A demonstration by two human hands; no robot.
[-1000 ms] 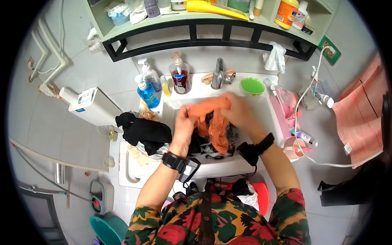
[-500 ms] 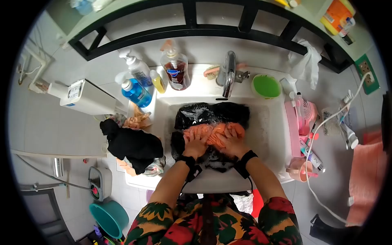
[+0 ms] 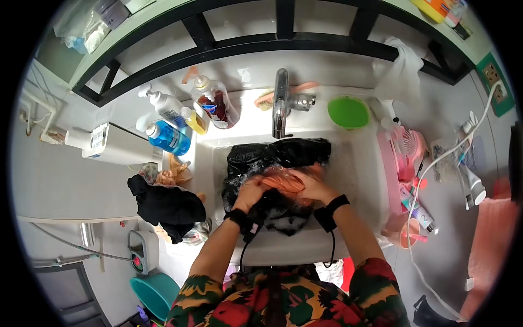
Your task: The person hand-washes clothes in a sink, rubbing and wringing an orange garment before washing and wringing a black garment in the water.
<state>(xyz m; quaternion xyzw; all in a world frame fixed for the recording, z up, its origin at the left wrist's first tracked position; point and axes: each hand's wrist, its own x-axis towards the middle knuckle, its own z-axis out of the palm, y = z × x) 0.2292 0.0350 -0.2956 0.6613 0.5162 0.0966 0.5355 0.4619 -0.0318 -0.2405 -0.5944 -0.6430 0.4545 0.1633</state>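
Note:
In the white sink, an orange cloth lies bunched and wet over soaked black cloth in sudsy water. My left hand closes on the left end of the orange cloth. My right hand grips its right part, the fingers partly hidden in the folds. More black cloth shows below and between my hands. Black bands circle both wrists.
A metal faucet rises behind the cloth. Soap bottles stand at the back left, a green dish at the back right. Black clothing is piled on the left edge; a pink rack is at the right.
My hands, flat with spread fingers on the orange cloth before, have closed on it. The cloth is now bunched narrower between them. The view has shifted slightly.

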